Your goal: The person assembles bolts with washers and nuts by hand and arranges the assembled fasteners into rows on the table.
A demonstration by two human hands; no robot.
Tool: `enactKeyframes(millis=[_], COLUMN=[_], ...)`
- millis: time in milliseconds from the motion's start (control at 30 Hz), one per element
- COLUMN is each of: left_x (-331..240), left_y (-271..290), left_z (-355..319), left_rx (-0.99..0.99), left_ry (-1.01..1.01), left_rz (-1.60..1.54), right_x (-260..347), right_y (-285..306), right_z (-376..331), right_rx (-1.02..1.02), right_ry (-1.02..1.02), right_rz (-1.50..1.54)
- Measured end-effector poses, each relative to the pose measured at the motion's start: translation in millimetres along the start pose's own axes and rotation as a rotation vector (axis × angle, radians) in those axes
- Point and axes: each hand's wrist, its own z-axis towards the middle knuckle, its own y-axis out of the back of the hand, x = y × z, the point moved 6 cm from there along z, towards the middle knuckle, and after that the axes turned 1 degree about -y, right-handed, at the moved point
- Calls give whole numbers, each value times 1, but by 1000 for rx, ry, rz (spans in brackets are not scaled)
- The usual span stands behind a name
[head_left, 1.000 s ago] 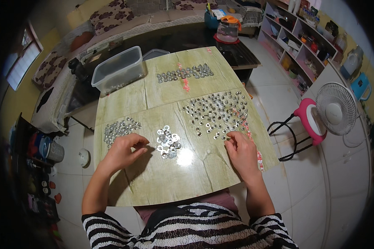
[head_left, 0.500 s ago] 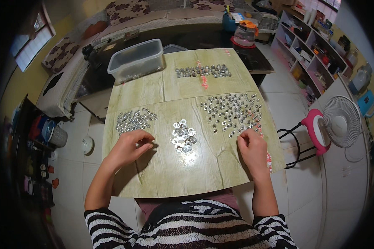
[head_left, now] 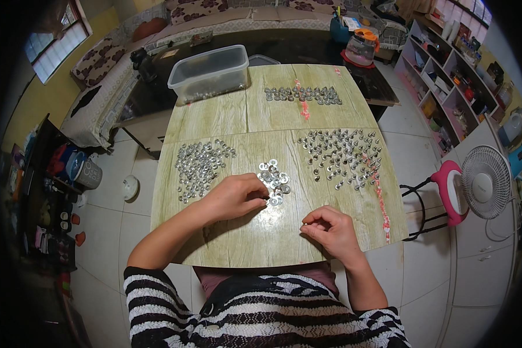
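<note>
My left hand (head_left: pixel 238 196) reaches over the middle of the table, thumb and fingertips closing at the near left edge of a loose pile of flat metal washers (head_left: pixel 277 178). The washer at the fingertips is partly covered. To the right and nearer me, my right hand (head_left: pixel 330 231) is pinched around a small screw, mostly hidden by the fingers. Many screws (head_left: pixel 342 156) stand spread out at the right, points up. At the left lies a cluster of small shiny metal nuts (head_left: pixel 200 165). Short rows of metal pieces (head_left: pixel 301 95) stand at the far side.
A clear plastic tub (head_left: pixel 209 72) with small metal pieces in it stands at the table's far left corner. Behind is a dark table (head_left: pixel 296 49) with an orange-lidded jug (head_left: pixel 362 47). A white fan (head_left: pixel 486 181) and a pink-seated stool (head_left: pixel 453 191) are at the right.
My left hand has moved right, from beside the nuts to the washers. My right hand has drawn back from the screws toward me and left, with a screw pinched. The view has shifted slightly.
</note>
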Motion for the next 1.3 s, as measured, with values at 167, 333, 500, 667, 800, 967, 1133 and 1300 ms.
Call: enactKeyframes(millis=[167,333,500,667,800,967,1133,1300], left_x=[-1,-3,-7,-9,-34,-38,-41,-43], left_y=[-16,-17,-16,-19,-24,-29,-30,-31], left_z=[10,12,13,7,4,7,4,5], left_rx=[13,13,-21,-68,-83,-93,-167,-180], left_ry=[-29,-12,-46,162,19,37,2,-13], left_rz=[5,-8,-46,-332,-406,-408,-465,-438], right_x=[-12,-14,-15,-19,-27,-30,-24,-25], right_y=[-9,-13,-13,-12,-15,-18,-19,-20], right_z=[-3,-4,-3,-2,-1,-2,-1,-1], right_rx=[36,34,72,35,34,28,-9,3], right_ry=[-149,-144,-130,-144,-231,-254,-226,-220], right_rz=[128,176,138,320,516,588,647,634])
